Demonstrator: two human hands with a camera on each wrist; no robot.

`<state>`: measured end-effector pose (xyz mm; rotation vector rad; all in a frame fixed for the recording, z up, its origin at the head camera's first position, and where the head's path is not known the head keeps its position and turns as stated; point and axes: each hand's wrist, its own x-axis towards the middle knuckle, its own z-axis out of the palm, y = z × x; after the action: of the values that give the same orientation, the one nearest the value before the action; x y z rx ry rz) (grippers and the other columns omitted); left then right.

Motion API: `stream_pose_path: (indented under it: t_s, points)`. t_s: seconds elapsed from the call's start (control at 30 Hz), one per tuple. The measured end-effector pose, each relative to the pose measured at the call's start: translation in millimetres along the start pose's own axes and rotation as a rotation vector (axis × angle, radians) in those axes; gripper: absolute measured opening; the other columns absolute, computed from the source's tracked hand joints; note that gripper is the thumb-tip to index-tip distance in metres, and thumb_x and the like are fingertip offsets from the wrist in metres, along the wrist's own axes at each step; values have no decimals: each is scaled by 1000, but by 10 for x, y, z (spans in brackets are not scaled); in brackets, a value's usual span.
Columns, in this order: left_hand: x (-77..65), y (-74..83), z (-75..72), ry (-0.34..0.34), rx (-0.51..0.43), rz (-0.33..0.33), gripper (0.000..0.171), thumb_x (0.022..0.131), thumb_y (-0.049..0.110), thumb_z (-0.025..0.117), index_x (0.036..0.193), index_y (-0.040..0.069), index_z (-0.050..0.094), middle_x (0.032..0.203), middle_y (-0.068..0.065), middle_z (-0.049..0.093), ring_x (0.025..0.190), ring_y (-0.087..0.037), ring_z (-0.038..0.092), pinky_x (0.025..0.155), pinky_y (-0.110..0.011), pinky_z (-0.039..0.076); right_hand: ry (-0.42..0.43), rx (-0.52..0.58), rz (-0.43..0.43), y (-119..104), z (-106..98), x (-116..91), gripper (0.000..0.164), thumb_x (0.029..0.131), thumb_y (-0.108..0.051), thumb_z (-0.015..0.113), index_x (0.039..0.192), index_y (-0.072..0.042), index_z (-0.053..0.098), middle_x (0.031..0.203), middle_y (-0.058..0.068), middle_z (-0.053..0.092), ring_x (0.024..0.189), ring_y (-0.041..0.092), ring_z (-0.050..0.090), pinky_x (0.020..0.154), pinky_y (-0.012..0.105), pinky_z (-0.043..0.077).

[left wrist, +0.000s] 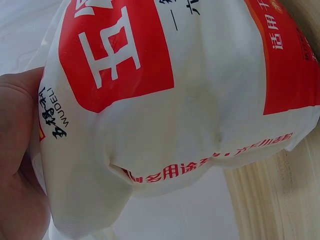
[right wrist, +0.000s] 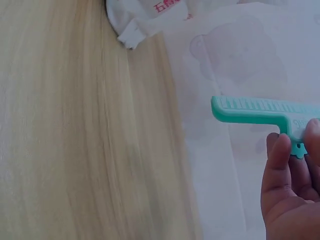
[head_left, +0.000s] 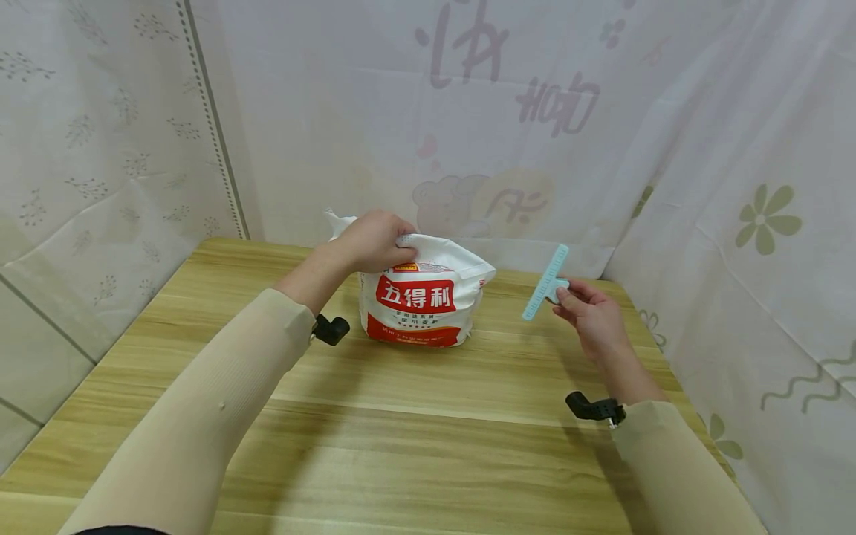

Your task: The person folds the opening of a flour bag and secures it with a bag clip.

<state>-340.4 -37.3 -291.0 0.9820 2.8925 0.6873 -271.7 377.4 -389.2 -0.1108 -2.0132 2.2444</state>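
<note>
A white and red bag of flour (head_left: 428,297) stands upright on the wooden table. My left hand (head_left: 380,241) grips its top edge, where the plastic is gathered under the fingers. In the left wrist view the bag (left wrist: 175,115) fills most of the picture, and part of the left hand (left wrist: 20,155) shows at its edge. Right of the bag, my right hand (head_left: 595,316) pinches the small handle of a light teal bag clip (head_left: 546,282) above the table. The right wrist view shows the clip's long ridged bar (right wrist: 250,110), held by the thumb and fingers.
The wooden table (head_left: 401,446) reaches back to a printed cloth (head_left: 374,134) hanging behind it. More patterned cloth (head_left: 769,297) hangs along the right side. A black wrist camera (head_left: 591,407) sits on the right wrist, another (head_left: 330,329) on the left.
</note>
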Motion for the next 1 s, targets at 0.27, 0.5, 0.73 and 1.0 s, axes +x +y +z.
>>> stream_pose_path:
  t_s: [0.27,0.5,0.73,1.0]
  points:
    - [-3,-15,10,4,-3,-1,15,104,23,67,100,13,77,85,-2,72,82,-20,64,76,-33,57,17,-107,-80,-45,69,-14,17,105,-15,75,122,-12,74,101,-12,75,93,2,72,86,16,61]
    - [12,-31,20,13,-3,7,14,104,23,67,98,14,76,84,-2,71,83,-21,63,77,-34,56,74,-183,-157,-107,148,-15,13,102,-13,78,115,-8,78,107,-18,79,92,4,70,80,14,59]
    - [-2,-29,23,8,-22,-5,14,104,23,67,100,14,77,85,-3,72,83,-21,64,77,-33,58,122,-287,-190,-251,245,-40,9,102,-14,79,108,-7,79,98,-17,79,85,5,69,74,15,57]
    - [0,-32,26,12,-29,-4,15,105,23,66,98,14,76,83,-2,71,81,-21,63,75,-32,57,150,-417,-208,-428,367,-62,13,104,-20,78,111,-9,78,90,-17,75,84,4,66,73,13,55]
